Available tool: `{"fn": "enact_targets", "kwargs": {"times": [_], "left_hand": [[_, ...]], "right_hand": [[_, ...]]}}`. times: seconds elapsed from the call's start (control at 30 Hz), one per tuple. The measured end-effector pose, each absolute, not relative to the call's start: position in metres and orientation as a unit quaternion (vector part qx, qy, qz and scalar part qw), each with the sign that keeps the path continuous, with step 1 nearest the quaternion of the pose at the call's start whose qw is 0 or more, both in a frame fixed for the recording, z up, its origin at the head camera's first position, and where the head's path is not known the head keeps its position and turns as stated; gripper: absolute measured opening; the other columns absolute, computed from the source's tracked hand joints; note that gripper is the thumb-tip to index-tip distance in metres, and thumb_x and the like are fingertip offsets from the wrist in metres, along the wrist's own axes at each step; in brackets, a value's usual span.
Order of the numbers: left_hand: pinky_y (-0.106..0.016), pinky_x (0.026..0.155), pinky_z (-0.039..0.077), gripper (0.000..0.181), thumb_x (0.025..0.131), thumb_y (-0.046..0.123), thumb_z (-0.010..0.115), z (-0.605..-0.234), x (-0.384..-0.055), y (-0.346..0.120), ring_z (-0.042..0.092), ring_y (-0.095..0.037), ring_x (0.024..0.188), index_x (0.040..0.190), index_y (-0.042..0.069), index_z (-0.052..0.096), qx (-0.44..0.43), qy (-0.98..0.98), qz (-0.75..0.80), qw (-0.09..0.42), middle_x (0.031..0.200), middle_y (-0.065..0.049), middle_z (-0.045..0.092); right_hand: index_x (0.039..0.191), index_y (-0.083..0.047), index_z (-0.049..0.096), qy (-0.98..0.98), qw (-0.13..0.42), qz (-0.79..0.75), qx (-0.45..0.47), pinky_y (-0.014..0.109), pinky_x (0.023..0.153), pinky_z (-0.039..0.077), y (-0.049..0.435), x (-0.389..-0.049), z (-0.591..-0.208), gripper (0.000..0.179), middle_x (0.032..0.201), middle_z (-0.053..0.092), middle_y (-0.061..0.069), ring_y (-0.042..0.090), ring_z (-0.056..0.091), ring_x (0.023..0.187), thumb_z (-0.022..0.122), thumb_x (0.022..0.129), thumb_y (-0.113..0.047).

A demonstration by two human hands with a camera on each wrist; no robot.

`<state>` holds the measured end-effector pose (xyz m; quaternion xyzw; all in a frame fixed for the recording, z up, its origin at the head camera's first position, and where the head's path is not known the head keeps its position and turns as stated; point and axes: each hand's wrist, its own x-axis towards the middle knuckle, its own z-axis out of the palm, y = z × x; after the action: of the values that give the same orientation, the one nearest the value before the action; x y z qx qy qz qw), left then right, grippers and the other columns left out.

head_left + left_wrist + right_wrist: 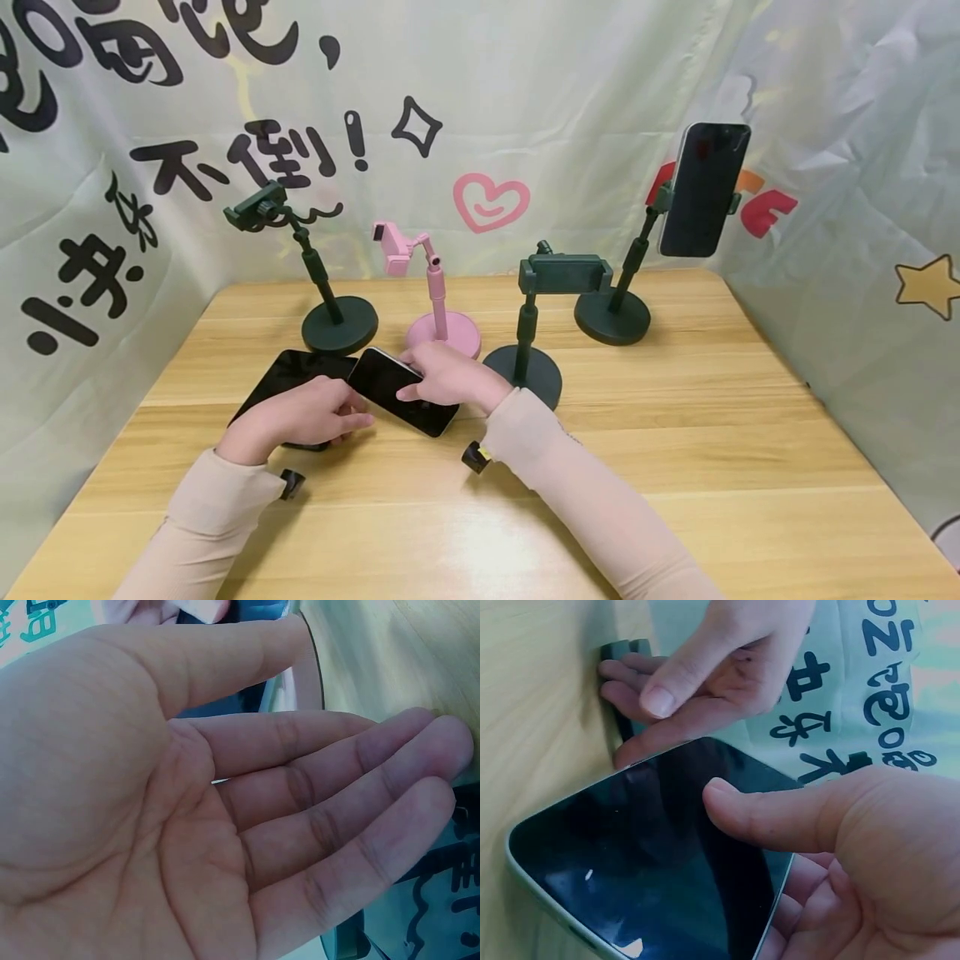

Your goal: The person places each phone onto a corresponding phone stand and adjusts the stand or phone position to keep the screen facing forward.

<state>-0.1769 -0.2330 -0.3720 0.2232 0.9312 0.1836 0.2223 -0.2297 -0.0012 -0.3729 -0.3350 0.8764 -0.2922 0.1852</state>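
Observation:
My right hand (452,380) holds a smartphone (384,382) with a dark screen and pale edge, thumb on the glass and fingers behind. In the right wrist view the phone (622,847) is tilted, one corner toward the tabletop. My left hand (313,410) is at the phone's left end, its index fingertip right at the edge. In the left wrist view the left palm (210,817) faces the camera, fingers loosely extended with nothing in them. Below that hand a black flat device, tablet-like (281,375), lies on the table, partly covered by the hand.
A dark green phone stand (341,325) is at the back left, a pink stand (457,332) beside it. Another green stand (543,379) is just beyond my right wrist. At the back right a green stand (612,317) carries a phone (705,192). Fabric (600,100) hangs behind the table.

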Motion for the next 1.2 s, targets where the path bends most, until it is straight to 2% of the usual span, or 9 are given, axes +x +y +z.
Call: {"fn": "enact_targets", "kwargs": {"times": [0.03,0.13,0.23,0.37,0.7,0.93,1.03,1.1,1.2], "left_hand": [[-0.028,0.072,0.049,0.029,0.107,0.03,0.066,-0.372,-0.177,-0.233,0.059,-0.007,0.06,0.083,0.016,0.073,0.226,0.931,0.183,0.221,0.062,0.004,0.063],[-0.029,0.077,0.051,0.022,0.107,0.031,0.067,-0.372,-0.177,-0.233,0.06,-0.006,0.061,0.103,0.011,0.077,0.223,0.932,0.18,0.221,0.064,0.004,0.065],[-0.031,0.082,0.053,0.035,0.107,0.032,0.068,-0.372,-0.175,-0.233,0.061,-0.006,0.063,0.128,0.004,0.072,0.216,0.934,0.18,0.222,0.068,0.003,0.067],[-0.031,0.081,0.052,0.048,0.106,0.033,0.069,-0.371,-0.174,-0.233,0.061,-0.007,0.065,0.141,-0.001,0.065,0.216,0.933,0.183,0.22,0.07,0.003,0.068],[-0.028,0.076,0.052,0.052,0.106,0.031,0.069,-0.374,-0.174,-0.233,0.062,-0.006,0.062,0.146,-0.001,0.061,0.225,0.931,0.19,0.215,0.068,0.004,0.068],[-0.027,0.068,0.049,0.046,0.105,0.029,0.069,-0.376,-0.178,-0.233,0.059,-0.007,0.067,0.146,0.008,0.064,0.229,0.936,0.197,0.183,0.074,0.004,0.067],[-0.027,0.067,0.049,0.041,0.105,0.03,0.07,-0.375,-0.178,-0.232,0.059,-0.007,0.069,0.141,0.011,0.067,0.235,0.936,0.2,0.166,0.078,0.006,0.067],[-0.028,0.067,0.049,0.032,0.104,0.03,0.071,-0.375,-0.178,-0.232,0.059,-0.007,0.07,0.13,0.011,0.07,0.238,0.937,0.203,0.155,0.079,0.005,0.067],[-0.03,0.07,0.051,0.026,0.104,0.029,0.072,-0.376,-0.179,-0.231,0.061,-0.008,0.074,0.123,0.012,0.068,0.237,0.938,0.212,0.135,0.083,0.005,0.069]], "right_hand": [[0.113,-0.008,0.074,0.876,0.18,-0.295,-0.336,0.024,0.079,0.049,0.0,-0.23,-0.372,0.017,0.089,0.069,-0.001,0.015,0.061,0.08,0.078,0.1,-0.018],[0.115,-0.009,0.075,0.873,0.167,-0.307,-0.339,0.024,0.081,0.05,0.002,-0.229,-0.367,0.018,0.091,0.072,-0.001,0.014,0.063,0.082,0.077,0.1,-0.019],[0.116,-0.009,0.075,0.867,0.161,-0.32,-0.347,0.024,0.081,0.051,0.005,-0.228,-0.36,0.018,0.091,0.075,0.0,0.014,0.064,0.081,0.077,0.101,-0.019],[0.114,-0.009,0.074,0.861,0.15,-0.326,-0.36,0.023,0.079,0.05,0.008,-0.226,-0.352,0.016,0.089,0.077,0.001,0.011,0.066,0.079,0.076,0.102,-0.02],[0.109,-0.006,0.071,0.836,0.126,-0.365,-0.39,0.021,0.084,0.055,0.015,-0.218,-0.333,0.013,0.093,0.082,0.005,0.006,0.074,0.083,0.076,0.101,-0.016],[0.12,-0.014,0.071,0.847,0.103,-0.371,-0.367,0.031,0.094,0.054,0.023,-0.203,-0.312,0.021,0.098,0.083,-0.002,0.003,0.077,0.087,0.076,0.102,-0.023],[0.127,-0.01,0.069,0.822,0.126,-0.417,-0.367,0.027,0.093,0.059,0.026,-0.197,-0.305,0.026,0.105,0.082,0.004,0.006,0.078,0.089,0.074,0.103,-0.018],[0.128,-0.007,0.067,0.804,0.136,-0.445,-0.37,0.025,0.089,0.062,0.028,-0.194,-0.301,0.026,0.108,0.081,0.008,0.008,0.079,0.089,0.073,0.104,-0.015],[0.126,-0.006,0.066,0.787,0.136,-0.468,-0.379,0.024,0.083,0.063,0.029,-0.189,-0.297,0.024,0.108,0.081,0.01,0.009,0.079,0.09,0.072,0.104,-0.012]]}}
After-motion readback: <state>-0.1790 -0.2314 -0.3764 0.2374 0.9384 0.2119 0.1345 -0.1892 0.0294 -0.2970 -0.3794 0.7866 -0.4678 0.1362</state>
